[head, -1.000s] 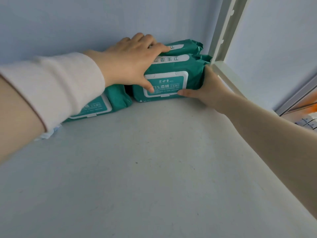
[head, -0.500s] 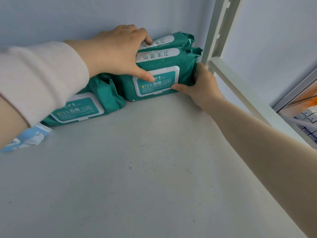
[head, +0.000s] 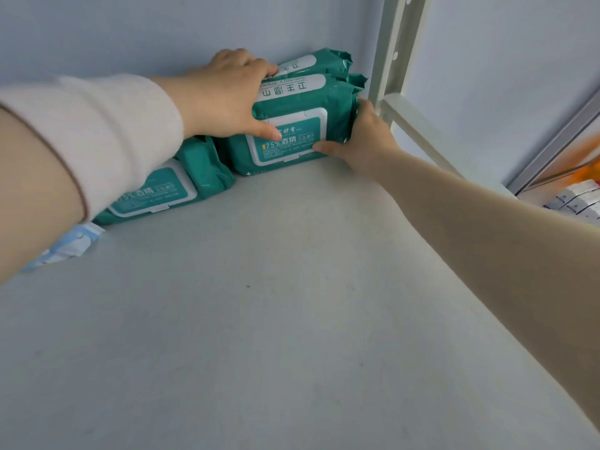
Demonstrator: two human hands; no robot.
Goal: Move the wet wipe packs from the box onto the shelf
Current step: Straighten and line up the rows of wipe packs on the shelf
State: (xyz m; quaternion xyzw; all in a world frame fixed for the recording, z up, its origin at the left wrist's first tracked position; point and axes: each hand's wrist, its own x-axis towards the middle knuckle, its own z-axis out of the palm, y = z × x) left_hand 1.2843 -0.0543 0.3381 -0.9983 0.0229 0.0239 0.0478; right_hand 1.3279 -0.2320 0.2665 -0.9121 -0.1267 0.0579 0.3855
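Two teal wet wipe packs stand on edge in the far right corner of the pale shelf point(head: 292, 303). The front pack point(head: 302, 125) shows its white flap label, and the rear pack point(head: 321, 61) leans against the back wall. My left hand point(head: 224, 95) grips the left end and top of the front pack, thumb on its face. My right hand point(head: 363, 138) holds its right end, thumb under the label. Another teal pack point(head: 168, 186) lies flat to the left, partly under my left sleeve. The box is out of view.
A pale blue pack point(head: 69, 243) lies at the left edge under my forearm. A white perforated upright post point(head: 389, 53) and side rail point(head: 422, 131) bound the shelf on the right. Small boxes point(head: 581, 199) sit beyond the rail.
The view has shifted a little. Both hands stay on the front pack, which now stands slightly more upright against the rear pack in the corner.
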